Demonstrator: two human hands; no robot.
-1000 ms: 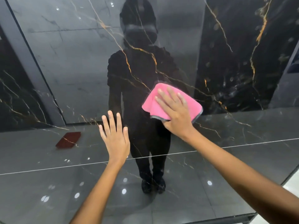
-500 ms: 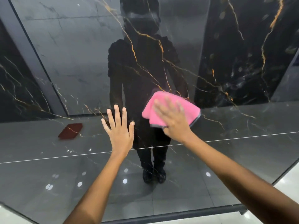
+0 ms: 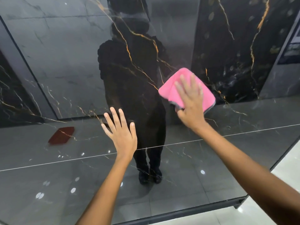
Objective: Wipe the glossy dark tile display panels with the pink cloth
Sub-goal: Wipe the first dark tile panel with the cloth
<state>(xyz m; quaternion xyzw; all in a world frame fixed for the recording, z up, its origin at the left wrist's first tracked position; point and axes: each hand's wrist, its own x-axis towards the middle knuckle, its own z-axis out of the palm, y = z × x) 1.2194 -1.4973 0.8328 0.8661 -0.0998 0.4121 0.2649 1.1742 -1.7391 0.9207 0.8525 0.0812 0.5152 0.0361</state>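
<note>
Two hands (image 3: 190,104) on glossy panel (image 3: 65,62)

The glossy panel (image 3: 68,59) lay bare to the left of and above the pink cloth (image 3: 183,88), with nothing standing on its face. The left hand (image 3: 121,133) lay flat against the panel below and left of the cloth, the one thing in the way on that side. The right hand (image 3: 191,103) covered much of the cloth. A dark frame edge (image 3: 178,213) bounded the panel at the bottom, with pale floor (image 3: 289,179) beyond it at lower right.
</note>
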